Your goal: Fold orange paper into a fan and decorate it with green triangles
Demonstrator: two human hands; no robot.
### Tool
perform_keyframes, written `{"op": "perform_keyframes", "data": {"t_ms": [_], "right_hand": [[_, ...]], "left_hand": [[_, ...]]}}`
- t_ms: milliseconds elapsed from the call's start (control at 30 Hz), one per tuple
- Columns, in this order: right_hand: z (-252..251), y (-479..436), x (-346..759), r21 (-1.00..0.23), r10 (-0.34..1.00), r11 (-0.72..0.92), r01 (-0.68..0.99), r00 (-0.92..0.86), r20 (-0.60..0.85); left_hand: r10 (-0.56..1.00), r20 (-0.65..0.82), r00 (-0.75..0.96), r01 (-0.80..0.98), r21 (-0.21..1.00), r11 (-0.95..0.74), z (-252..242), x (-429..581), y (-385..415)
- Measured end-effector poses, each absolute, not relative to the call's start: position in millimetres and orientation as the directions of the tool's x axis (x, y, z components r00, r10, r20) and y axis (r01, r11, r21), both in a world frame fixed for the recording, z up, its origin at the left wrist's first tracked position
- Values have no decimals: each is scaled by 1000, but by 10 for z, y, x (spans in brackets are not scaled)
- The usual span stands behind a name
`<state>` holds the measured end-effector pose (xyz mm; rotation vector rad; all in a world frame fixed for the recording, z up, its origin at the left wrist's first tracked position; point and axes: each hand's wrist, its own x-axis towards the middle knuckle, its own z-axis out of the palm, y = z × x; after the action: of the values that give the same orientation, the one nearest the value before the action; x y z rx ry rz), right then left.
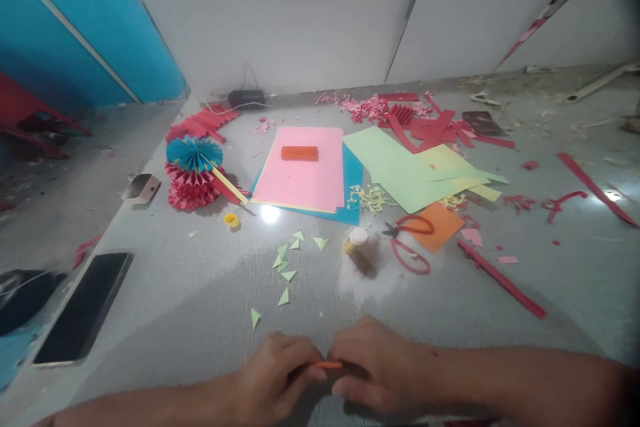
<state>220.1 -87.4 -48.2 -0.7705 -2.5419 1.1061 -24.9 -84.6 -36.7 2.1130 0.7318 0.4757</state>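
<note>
The left hand (277,373) and right hand (373,363) are close together, apparently pinching a thin orange paper strip (329,365) between them above the grey surface (200,307); it should be light and soft, best held gently near its ends

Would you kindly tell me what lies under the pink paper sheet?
The pink paper covers a blue sheet and a yellow sheet, both showing only past its edges; anything else beneath it is hidden.
</note>
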Motion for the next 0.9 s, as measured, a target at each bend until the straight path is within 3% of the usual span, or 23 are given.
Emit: {"op": "perform_keyframes", "data": {"t_ms": [233,500,900], "right_hand": [[-491,-844,2213,-753,548,564,338,-836,34],[-463,-855,2215,-760,601,513,399,-799,-14],[-686,-997,2164,-727,613,583,363,-784,100]], "left_hand": [[637,6,770,377,802,-463,-307,-227,-835],[674,49,737,366,810,-459,-345,-229,-854],[660,52,750,347,818,-458,-378,-229,-844]]}}
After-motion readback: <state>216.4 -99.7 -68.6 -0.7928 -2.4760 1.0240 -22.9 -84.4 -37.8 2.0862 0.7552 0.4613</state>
